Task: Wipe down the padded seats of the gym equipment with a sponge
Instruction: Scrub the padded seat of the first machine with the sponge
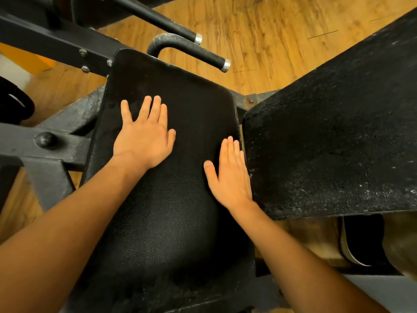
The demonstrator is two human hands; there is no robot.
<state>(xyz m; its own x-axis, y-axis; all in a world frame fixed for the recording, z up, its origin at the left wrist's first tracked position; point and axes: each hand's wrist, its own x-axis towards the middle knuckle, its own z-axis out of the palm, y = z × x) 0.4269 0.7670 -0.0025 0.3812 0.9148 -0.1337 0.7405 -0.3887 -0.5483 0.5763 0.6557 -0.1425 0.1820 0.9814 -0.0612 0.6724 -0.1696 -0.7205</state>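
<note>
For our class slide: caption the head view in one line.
The left hand and right hand rest flat, fingers straight, on the black padded seat.

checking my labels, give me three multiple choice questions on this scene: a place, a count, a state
1. Where is the right hand? A on a handle; B on the padded seat near its right edge, beside the angled pad; C on the floor.
2. How many silver-capped handle ends show? A one; B two; C four.
3. How is the left hand? A gripping a sponge; B fisted; C flat on the seat.
Answers: B, its palm lies there; B, two caps show beyond the seat; C, fingers straight, holding nothing.
</note>
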